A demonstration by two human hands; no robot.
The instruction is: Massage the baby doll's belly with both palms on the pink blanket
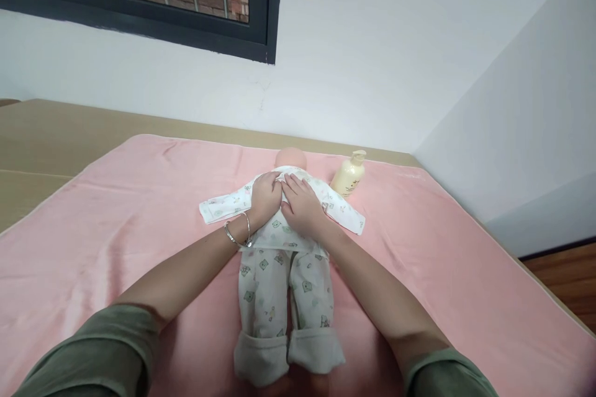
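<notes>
A baby doll (291, 158) lies stretched out on a pink cloth, its bald head away from me and no face showing. It wears a white printed long-sleeved top (279, 236) and matching trousers (265, 291) with turned-up cuffs. My left hand (267, 197), with a silver bangle at the wrist, rests on the upper part of the top, fingers pointing inward and partly bent. Beside it, my right hand (302, 203) lies flat on the top with fingers slightly spread. Both hands meet near the middle, just below the doll's head.
A cream pump bottle (349, 175) stands on the pink cloth (153, 211), right of the doll's head. Under the cloth is a wooden surface (56, 130) that reaches the white wall (354, 74). A dark-framed window (265, 25) sits at the upper left.
</notes>
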